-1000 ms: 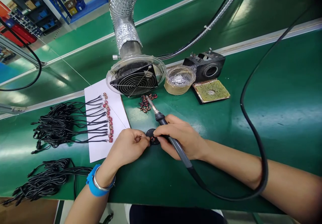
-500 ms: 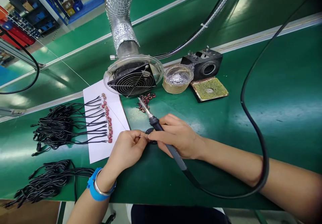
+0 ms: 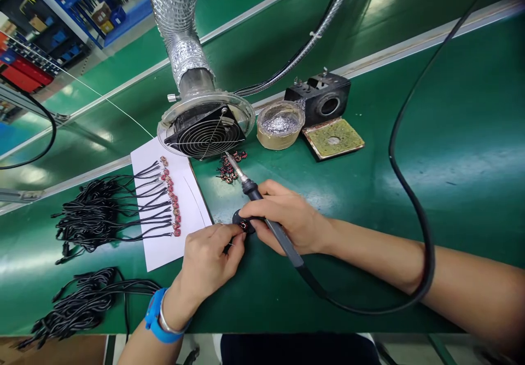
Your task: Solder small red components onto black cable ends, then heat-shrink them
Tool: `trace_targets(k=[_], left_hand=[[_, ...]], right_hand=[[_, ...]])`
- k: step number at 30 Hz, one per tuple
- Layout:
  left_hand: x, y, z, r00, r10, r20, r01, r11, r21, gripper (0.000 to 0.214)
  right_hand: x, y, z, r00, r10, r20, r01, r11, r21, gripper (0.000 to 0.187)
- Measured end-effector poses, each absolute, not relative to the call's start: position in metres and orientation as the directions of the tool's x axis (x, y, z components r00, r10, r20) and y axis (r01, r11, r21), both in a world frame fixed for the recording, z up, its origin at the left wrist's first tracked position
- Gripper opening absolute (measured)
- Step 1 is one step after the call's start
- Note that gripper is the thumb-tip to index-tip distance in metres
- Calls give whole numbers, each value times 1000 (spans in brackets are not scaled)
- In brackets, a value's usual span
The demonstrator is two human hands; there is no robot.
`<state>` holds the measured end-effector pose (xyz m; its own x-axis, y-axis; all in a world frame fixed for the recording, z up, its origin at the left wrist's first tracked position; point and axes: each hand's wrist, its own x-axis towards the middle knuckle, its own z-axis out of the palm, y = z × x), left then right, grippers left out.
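My right hand (image 3: 289,220) is closed round the grey handle of a soldering iron (image 3: 275,224), whose metal tip points up and away towards the fan. Thumb and fingers of my left hand (image 3: 211,255) are pinched together on a thin solder wire (image 3: 194,195) that comes down across the white paper. At the fingertips of both hands is a small copper-wound ring coil (image 3: 244,225), against a black round piece (image 3: 237,217) partly hidden by the fingers. Several similar coils (image 3: 229,171) lie in a pile beyond the iron's tip.
White paper (image 3: 158,255) carries a row of red coils (image 3: 174,204) joined to black cables (image 3: 88,209); a second cable bundle (image 3: 82,305) lies nearer. A fume fan (image 3: 209,135) hangs over the table. Behind are a tape roll (image 3: 279,138), a sponge tray (image 3: 334,138) and a black iron stand (image 3: 324,97).
A dark copper-wound coil now shows between my fingertips. My left hand has shifted slightly nearer to me, its fingers turned. The whole view has tilted and slid a little.
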<state>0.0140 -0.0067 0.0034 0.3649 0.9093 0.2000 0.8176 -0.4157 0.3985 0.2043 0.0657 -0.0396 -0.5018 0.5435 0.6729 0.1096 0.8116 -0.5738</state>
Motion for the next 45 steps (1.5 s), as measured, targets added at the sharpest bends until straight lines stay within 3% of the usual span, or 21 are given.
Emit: trace_targets(k=[4, 10, 14, 24, 30, 32, 36, 45], left_hand=[[15, -8, 9, 356, 916, 182, 821, -400, 407, 8], [11, -7, 17, 231, 963, 137, 868, -268, 419, 7], [8, -6, 16, 194, 975, 111, 897, -222, 383, 9], [6, 2, 8, 328, 914, 241, 903, -378, 204, 9], [6, 1, 8, 475, 831, 288, 874, -483, -47, 9], [7, 1, 10, 470, 834, 287, 876, -480, -39, 8], [10, 2, 12, 412, 855, 316, 884, -458, 89, 11], [13, 7, 14, 482, 826, 292, 858, -512, 34, 7]], right_hand=[[201, 65, -42, -521, 520, 676, 110, 827, -551, 22], [202, 67, -37, -669, 364, 648, 158, 922, -354, 25], [201, 69, -35, -678, 313, 666, 191, 949, -252, 29], [206, 77, -40, -516, 520, 681, 134, 834, -535, 25], [203, 74, -43, -544, 534, 647, 94, 805, -586, 24], [201, 74, -44, -543, 544, 640, 86, 794, -602, 24], [199, 73, -44, -548, 528, 648, 76, 803, -591, 20], [195, 71, -45, -523, 561, 641, 82, 782, -618, 22]])
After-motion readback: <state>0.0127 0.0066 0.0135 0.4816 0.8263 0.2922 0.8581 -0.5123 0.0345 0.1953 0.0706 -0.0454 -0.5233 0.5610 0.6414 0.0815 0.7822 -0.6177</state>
